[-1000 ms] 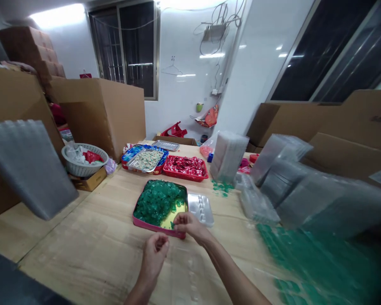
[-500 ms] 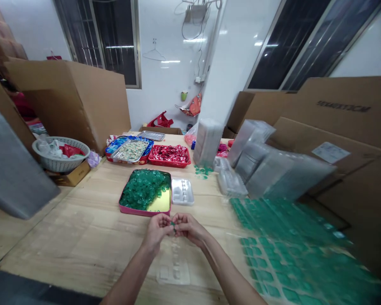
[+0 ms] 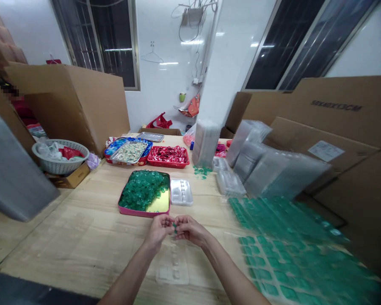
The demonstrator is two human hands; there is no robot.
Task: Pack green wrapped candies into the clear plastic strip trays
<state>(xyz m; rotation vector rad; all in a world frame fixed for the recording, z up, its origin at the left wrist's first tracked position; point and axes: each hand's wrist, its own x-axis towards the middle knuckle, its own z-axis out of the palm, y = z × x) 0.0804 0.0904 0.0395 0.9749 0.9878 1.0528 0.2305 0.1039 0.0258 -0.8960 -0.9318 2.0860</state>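
Note:
My left hand (image 3: 161, 231) and my right hand (image 3: 189, 230) meet fingertip to fingertip over the table. Between them they pinch a small green translucent piece (image 3: 175, 227), mostly covered by the fingers. Below the hands a clear plastic blister tray (image 3: 173, 271) lies flat on the wood. Just beyond them stands a pink-rimmed tin (image 3: 139, 212) with a heap of green pieces (image 3: 142, 188) in it and its yellowish bottom showing at the right. A silvery-white moulded tray (image 3: 181, 192) sits against the tin's right side.
On the right lie rows of filled green trays (image 3: 273, 258); behind them stand wrapped stacks of clear trays (image 3: 282, 173) and cardboard (image 3: 336, 114). Farther back is a red tray (image 3: 168, 156) of shiny red pieces. A grey basket (image 3: 61, 156) stands left.
Both hands stay nearly in place, still pinching the green piece, with the fingers shifting slightly around it. The whole view has moved a little.

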